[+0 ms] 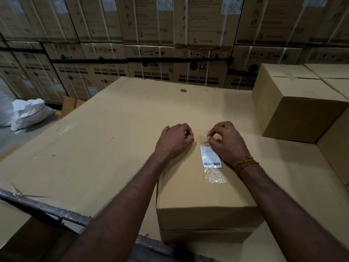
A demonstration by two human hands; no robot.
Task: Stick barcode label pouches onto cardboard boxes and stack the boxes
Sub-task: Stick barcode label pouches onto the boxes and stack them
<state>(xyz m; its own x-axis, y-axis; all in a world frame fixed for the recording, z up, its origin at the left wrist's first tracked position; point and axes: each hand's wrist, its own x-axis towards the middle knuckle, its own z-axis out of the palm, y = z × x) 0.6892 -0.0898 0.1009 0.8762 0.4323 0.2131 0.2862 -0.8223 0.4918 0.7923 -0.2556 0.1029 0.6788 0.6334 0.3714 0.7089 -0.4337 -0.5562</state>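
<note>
Left hand (174,141), right hand (225,142) — fingers curled, forearms outstretched

A warehouse or goods depot, going by the wall of strapped cartons (156,53) stacked in tiers across the back, several printed "LG" and "WASHING MACHINE" with handling symbols and shipping labels. Plain brown boxes (294,103) set on a broad cardboard sheet (98,133) in front. White filled sacks (28,114) lying on the concrete floor (11,137) at the left.

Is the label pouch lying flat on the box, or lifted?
Mostly flat: the label pouch lies on the box top; whether its far end is stuck, cannot tell.
</note>
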